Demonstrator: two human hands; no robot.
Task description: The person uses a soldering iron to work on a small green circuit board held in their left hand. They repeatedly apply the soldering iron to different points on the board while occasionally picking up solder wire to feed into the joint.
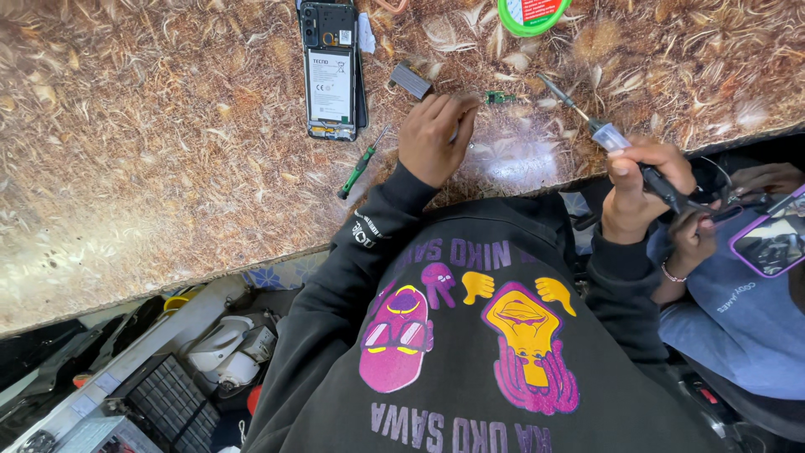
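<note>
A: State the position of the left hand (433,134).

B: It rests on the patterned worktop (168,151), fingers curled and pressed down near a small green circuit board (500,98). The fingertips lie just beside the board; actual contact cannot be confirmed. Whether anything is pinched under the fingers cannot be told.

A: And the right hand (639,191)?

B: Closed around the handle of a soldering iron (605,134). The iron is tilted, its tip pointing up and left over the worktop, near the board but apart from it.

A: Location of the board?

B: Flat on the worktop, between the left fingertips and the iron tip.

A: List nearby items.

B: An opened phone (331,71), back cover removed, lies face down to the left of the left hand. A green-handled screwdriver (359,165) lies below it, just beside the left wrist. A small grey rectangular part (410,80) sits above the left hand. A round green-rimmed container (532,14) is at the top edge, partly cut off.

A: Any other person in view?

B: Yes. At the right edge, a second person in a blue top holds a phone in a purple case (770,239); their hand (693,236) is just beside the wearer's right wrist.
</note>
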